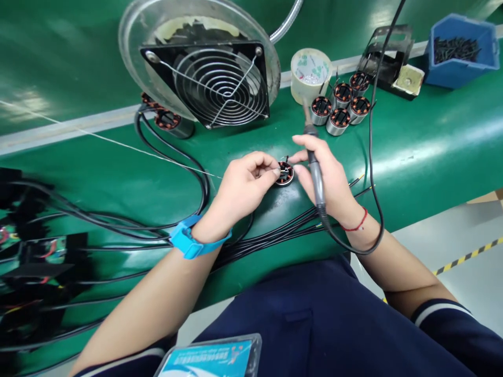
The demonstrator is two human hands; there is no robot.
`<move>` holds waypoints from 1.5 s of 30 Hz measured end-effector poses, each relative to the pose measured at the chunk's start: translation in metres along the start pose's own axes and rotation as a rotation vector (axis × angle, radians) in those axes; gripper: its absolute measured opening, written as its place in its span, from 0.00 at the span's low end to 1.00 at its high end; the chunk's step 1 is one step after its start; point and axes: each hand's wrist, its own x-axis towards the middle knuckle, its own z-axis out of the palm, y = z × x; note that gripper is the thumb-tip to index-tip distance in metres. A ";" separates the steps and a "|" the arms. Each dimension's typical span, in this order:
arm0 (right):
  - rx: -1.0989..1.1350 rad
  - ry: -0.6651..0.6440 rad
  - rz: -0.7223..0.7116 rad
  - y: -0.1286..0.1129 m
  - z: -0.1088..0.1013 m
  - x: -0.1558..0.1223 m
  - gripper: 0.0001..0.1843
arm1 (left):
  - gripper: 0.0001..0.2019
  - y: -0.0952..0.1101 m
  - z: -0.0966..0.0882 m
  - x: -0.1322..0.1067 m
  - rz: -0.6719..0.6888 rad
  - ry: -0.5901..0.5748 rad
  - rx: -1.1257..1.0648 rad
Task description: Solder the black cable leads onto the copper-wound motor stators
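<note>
A small round motor stator (285,174) with copper windings and a dark core lies on the green bench between my hands. My left hand (249,180) is closed in a pinch at its left edge; a thin strand of solder wire (153,153) runs from the left into this hand. The fingertips hide the contact. My right hand (328,175) grips a soldering iron (315,173) between thumb and fingers, its tip pointing up and away from the stator. The right fingertips are close to the stator's right side; whether they touch it is unclear.
A fan with a wire guard (226,89) stands behind my left hand. Several more stators (339,121) are grouped by a tape roll (310,78). Farther right are an iron stand (408,81) and a blue bin (451,68). Black cables (271,242) cross the bench's near side.
</note>
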 end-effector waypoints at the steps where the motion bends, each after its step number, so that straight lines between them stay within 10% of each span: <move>1: 0.008 0.025 0.018 -0.005 -0.006 -0.003 0.20 | 0.04 0.001 0.000 0.000 -0.006 -0.002 0.006; 12: -0.022 0.359 -0.133 -0.023 -0.018 -0.048 0.07 | 0.03 0.002 0.007 0.002 0.028 0.017 0.060; 45: 0.095 0.323 -0.243 -0.016 -0.005 -0.047 0.10 | 0.11 0.004 0.012 -0.002 0.029 0.138 0.061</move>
